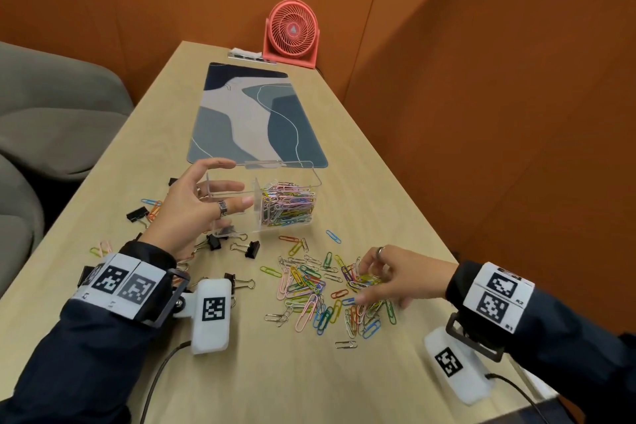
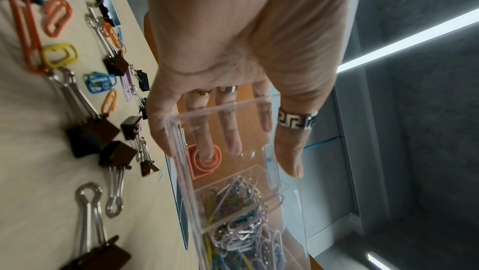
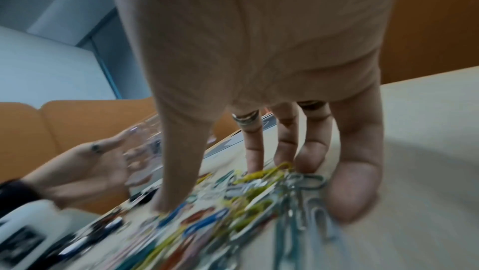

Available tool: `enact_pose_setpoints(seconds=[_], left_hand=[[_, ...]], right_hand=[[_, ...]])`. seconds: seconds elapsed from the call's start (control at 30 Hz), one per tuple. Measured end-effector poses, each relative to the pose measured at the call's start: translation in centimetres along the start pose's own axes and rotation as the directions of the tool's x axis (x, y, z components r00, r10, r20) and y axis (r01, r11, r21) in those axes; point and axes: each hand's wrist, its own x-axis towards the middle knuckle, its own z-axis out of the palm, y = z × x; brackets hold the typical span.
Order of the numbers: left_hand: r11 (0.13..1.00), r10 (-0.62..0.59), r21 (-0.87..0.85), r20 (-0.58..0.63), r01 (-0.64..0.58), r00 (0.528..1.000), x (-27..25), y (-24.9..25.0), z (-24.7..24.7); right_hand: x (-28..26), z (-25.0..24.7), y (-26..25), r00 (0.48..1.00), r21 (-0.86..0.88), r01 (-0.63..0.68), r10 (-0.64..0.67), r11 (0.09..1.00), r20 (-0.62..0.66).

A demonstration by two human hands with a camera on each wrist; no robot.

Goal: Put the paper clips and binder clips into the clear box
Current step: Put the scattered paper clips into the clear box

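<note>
Head view: the left hand (image 1: 192,206) reaches palm-up to the near-left end of the clear plastic two-compartment box (image 1: 265,198), thumb over the top rim, fingers behind the far wall, so its grip wraps the box's end; the left wrist view shows those fingers (image 2: 228,131) straight behind the clear wall and the ringed thumb in front of it; the box appears tilted and lifted at that end, though I cannot tell for certain. The right hand (image 1: 389,277) hovers palm-down over the loose heap of coloured wire paper clips (image 1: 330,293), near and right of the box; its fingers are curled, tips down among the clips, gathering a yellow and silver bunch; the right wrist view is blurred, so whether the grip has closed on any clip I cannot tell.

The long pale wooden desk (image 1: 261,372) carries it all; orange panelled walls stand behind and right of the box; one blue-and-grey patterned mat (image 1: 256,117) lies just beyond it, one coral desk fan (image 1: 292,33) farther back, and grey upholstered seating (image 1: 51,113) well left.

The box's right compartment is packed with paper clips; the left compartment looks bare. Black binder clips (image 1: 249,248) lie near and left of the box, at least six in view; the loose paper clips are too many to count.
</note>
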Motion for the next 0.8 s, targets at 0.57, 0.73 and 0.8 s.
enact_pose_setpoints(seconds=[0.57,0.73,0.8], left_hand=[[1.0,0.003,-0.014,0.01,-0.003,1.0,-0.1,0.0,0.1],[1.0,0.003,-0.008,0.009,-0.003,1.0,0.0,-0.2,-0.1],[1.0,0.006,-0.007,0.012,-0.006,1.0,0.0,-0.2,-0.1]], right_hand=[[1.8,0.6,-0.7,0.982,-0.212,0.114,-0.143,0.971,-0.126],[2.3,0.2,-0.6,0.976,-0.21,0.139,-0.169,0.968,-0.135],[2.4,0.0,-0.4,0.977,-0.151,0.145,-0.165,0.978,-0.137]])
